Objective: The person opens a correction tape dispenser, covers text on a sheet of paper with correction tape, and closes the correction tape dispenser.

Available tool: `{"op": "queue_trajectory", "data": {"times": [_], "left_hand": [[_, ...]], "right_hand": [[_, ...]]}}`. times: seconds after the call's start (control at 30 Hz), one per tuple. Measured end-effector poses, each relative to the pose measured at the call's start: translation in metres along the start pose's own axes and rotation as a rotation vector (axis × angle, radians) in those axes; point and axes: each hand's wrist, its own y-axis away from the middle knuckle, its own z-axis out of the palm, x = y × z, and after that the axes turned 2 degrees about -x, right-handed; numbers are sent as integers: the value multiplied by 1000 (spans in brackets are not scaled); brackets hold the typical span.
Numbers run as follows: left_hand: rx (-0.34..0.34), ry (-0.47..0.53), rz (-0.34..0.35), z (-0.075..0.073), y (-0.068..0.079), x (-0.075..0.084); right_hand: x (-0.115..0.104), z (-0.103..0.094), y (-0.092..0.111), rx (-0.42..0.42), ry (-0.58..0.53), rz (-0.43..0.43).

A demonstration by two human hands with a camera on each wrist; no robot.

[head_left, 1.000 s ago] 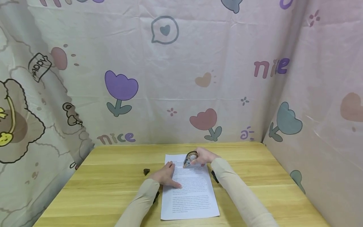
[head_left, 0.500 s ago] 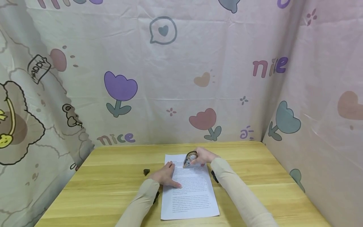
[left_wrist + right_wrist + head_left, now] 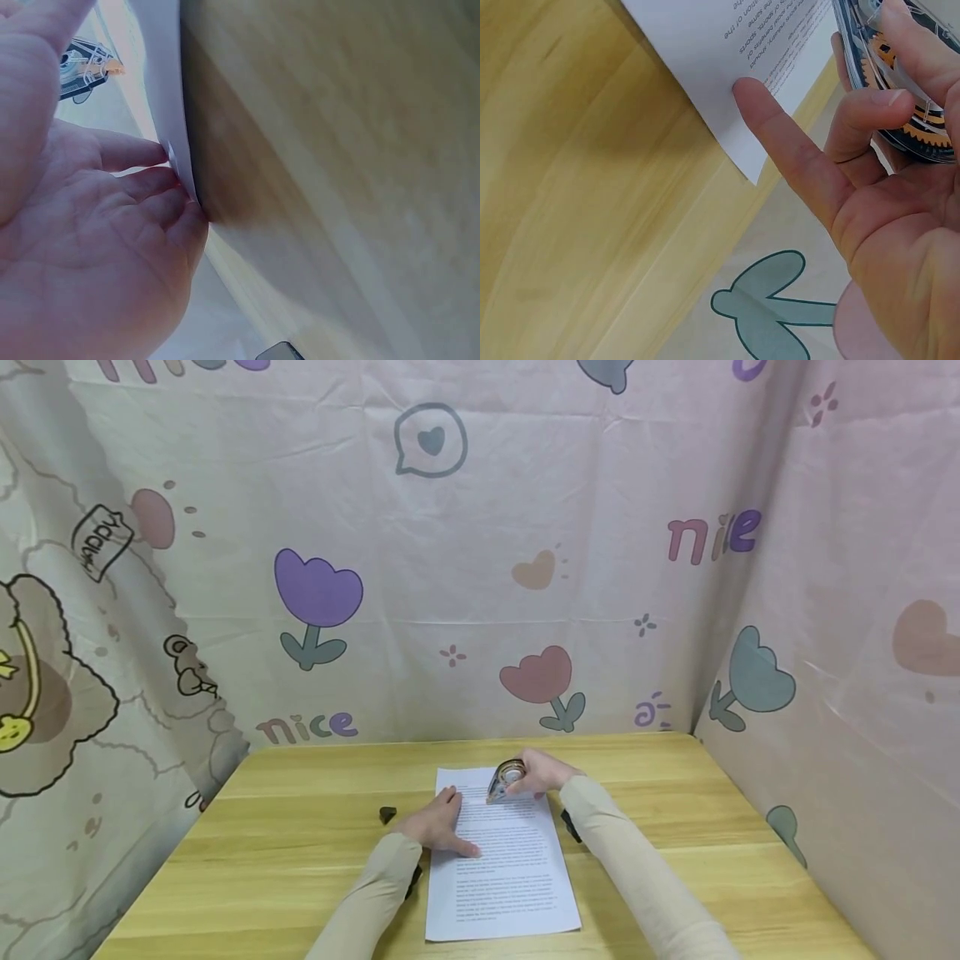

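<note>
1. Left hand (image 3: 431, 823), thumb spread, presses the printed sheet (image 3: 506, 902)'s left edge; firm pressure should prevent slipping.
2. The sheet lies between the hands; "the same" is legible.
3. Right hand (image 3: 547, 773) grips a correction tape dispenser (image 3: 503, 780); steady, even dragging seems best.
4. Curtain (image 3: 637, 468) beyond: "nice".

The backdrop (image 3: 450, 535) bears "nice" — and, tilted, "happy". On the printed sheet (image 3: 697, 67), "of the" reads upside down.

- We wear a long, pale beige left sleeve (image 3: 367, 897) and a matching right sleeve (image 3: 637, 868).
- Our left hand (image 3: 433, 827) and right hand (image 3: 546, 773) are bare.
- Beside each sleeve shows a black piece (image 3: 413, 882), perhaps wrist-worn.
</note>
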Motion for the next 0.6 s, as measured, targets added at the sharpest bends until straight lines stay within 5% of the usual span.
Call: {"op": "queue_trajectory", "data": {"times": [0.6], "left_hand": [[11,-4,11,1,-1,-1]], "right_hand": [[3,-7,3,6,29,13]]}}
